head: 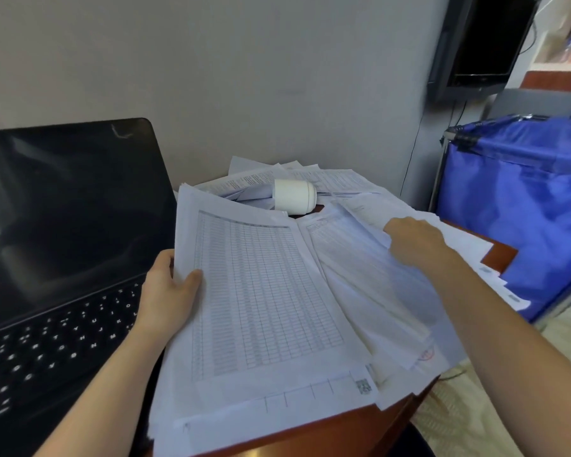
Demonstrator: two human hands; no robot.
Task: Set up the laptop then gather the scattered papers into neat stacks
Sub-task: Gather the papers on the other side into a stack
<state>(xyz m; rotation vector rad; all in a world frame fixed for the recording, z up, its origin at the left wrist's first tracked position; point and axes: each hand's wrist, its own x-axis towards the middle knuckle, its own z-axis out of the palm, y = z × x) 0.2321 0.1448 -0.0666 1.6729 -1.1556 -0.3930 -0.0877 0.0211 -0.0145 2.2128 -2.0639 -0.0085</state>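
Papers [261, 291] lie in a loose, fanned heap on the reddish-brown desk [310, 430], just right of the open laptop [63, 225], whose screen is dark. The top sheet (a printed grid of fine rows and columns) is held at its left edge by the left hand [165, 291]: the thumb presses on the upper face and the other fingers curl underneath, clamped on the sheaf. The right hand [416, 242] rests among the sheets at the right side of the heap, knuckles up; its fingertips are hidden, so I cannot tell whether they pinch anything. A white plastic bottle [294, 196] lies on its side on the papers at the far end. A blue fabric bag [524, 209] stands beside the desk on the right, with a dark monitor [482, 44] above it
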